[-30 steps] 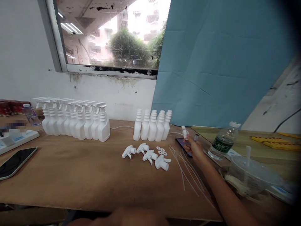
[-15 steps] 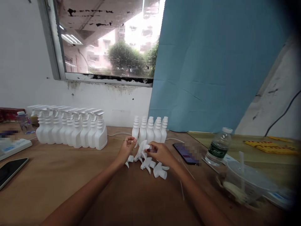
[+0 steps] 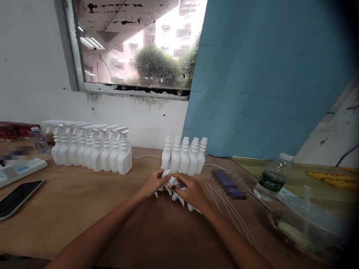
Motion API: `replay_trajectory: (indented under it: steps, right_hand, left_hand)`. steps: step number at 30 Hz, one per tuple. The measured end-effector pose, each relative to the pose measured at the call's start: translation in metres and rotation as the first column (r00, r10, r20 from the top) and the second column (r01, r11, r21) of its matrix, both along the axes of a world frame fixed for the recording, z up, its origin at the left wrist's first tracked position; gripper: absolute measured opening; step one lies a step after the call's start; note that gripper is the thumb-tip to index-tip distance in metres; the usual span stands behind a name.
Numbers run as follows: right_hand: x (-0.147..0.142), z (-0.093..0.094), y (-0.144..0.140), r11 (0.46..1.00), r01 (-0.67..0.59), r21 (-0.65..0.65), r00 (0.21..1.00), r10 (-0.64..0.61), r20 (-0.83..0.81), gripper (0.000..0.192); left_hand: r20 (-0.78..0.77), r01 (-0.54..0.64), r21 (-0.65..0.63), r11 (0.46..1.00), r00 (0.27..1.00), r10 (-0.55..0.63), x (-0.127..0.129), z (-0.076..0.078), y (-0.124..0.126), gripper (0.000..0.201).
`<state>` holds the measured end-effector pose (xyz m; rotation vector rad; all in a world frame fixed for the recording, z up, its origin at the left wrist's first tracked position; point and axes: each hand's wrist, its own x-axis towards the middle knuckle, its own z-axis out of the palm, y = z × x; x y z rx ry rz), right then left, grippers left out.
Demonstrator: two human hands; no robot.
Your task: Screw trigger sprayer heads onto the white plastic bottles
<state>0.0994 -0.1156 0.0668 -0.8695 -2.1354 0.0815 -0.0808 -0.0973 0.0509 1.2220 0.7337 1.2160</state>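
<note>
Both forearms reach forward from the lower edge of the view and converge near the middle of the wooden table [image 3: 84, 209], the wrists angled inward so the two hands meet. The left hand [image 3: 153, 184] comes in from the lower left, palm turned toward the right, with its fingers curled around a white trigger spray head [image 3: 166, 175]; a ring shows on one finger. The right hand [image 3: 190, 192] comes in from the lower right, back of the hand upward, fingers bent and pinching a small dark-tipped part [image 3: 177, 186] against that same spray head. Both hands are closed in a grasp and touch each other over the piece.

Beneath and just behind the hands lie several more loose trigger heads [image 3: 179, 200], partly hidden by the fingers. Directly beyond them stands a short row of uncapped white bottles [image 3: 184, 156]. Further left along the wall a longer row of finished spray bottles [image 3: 92, 149] stands with triggers fitted. Thin white dip tubes [image 3: 232, 215] lie fanned on the table just right of the right wrist. Near them lies a phone [image 3: 230, 184], then a clear water bottle [image 3: 273, 177] and a lidded plastic cup [image 3: 311, 224]. Another phone [image 3: 18, 194] rests at the left edge.
</note>
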Motion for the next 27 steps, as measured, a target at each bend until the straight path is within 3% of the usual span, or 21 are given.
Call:
replay_trajectory:
  steps: [2,5,8,12,18,23,27]
  right_hand:
    - [0.001,0.005,-0.004,0.999,-0.033,0.025,0.989,0.036,-0.144,0.012]
    - [0.004,0.011,-0.008,0.998,0.019,0.065,0.925,0.007,-0.379,0.022]
    - [0.008,0.012,-0.007,0.997,0.048,-0.065,0.881,-0.073,-0.468,0.028]
    - [0.007,0.013,-0.010,0.958,-0.097,-0.270,0.897,-0.033,-0.440,0.028]
    - [0.004,0.020,-0.024,0.913,-0.310,-0.266,0.883,0.172,-0.438,0.026]
    - [0.002,0.014,-0.021,0.917,-0.272,-0.292,0.917,0.154,-0.369,0.021]
    - [0.001,0.004,-0.014,0.968,-0.193,-0.163,0.961,0.153,-0.230,0.016]
  left_hand:
    - [0.058,-0.004,-0.040,0.999,0.998,0.006,0.000,-0.001,0.001,0.043]
    - [0.164,-0.014,-0.080,0.997,0.986,0.027,-0.004,0.002,0.002,0.043]
    - [0.243,-0.029,-0.100,0.995,0.969,0.052,-0.010,0.006,0.003,0.043]
    - [0.271,-0.043,-0.109,0.993,0.960,0.072,-0.014,0.007,0.005,0.045]
    - [0.261,-0.113,-0.090,0.990,0.956,0.133,-0.015,0.000,0.011,0.045]
    - [0.215,-0.163,-0.067,0.984,0.961,0.174,-0.015,-0.006,0.016,0.044]
    - [0.174,-0.191,-0.034,0.981,0.966,0.194,-0.014,-0.010,0.018,0.044]
